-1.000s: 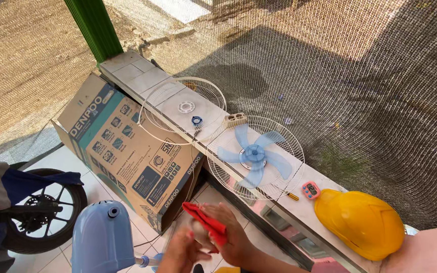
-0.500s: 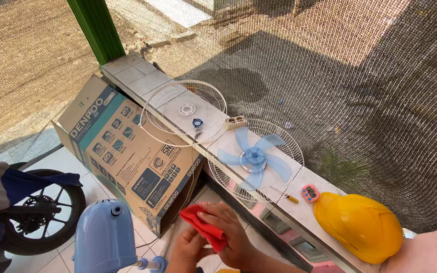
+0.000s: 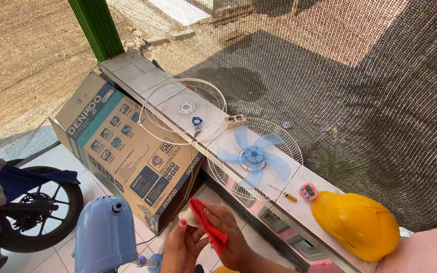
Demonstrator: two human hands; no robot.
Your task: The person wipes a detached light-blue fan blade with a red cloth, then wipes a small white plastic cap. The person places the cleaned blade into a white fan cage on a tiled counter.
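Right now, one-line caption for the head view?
Both hands rub a red cloth on a small white part beside a dismantled fan's blue blade.

Single head view, looking steeply down from above, hands close at bottom edge, ledge (image 3: 142,81) farther.

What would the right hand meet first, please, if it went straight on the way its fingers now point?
The right hand points up-left over the red cloth; past that, the cardboard box looks first in line, though depth is unclear.
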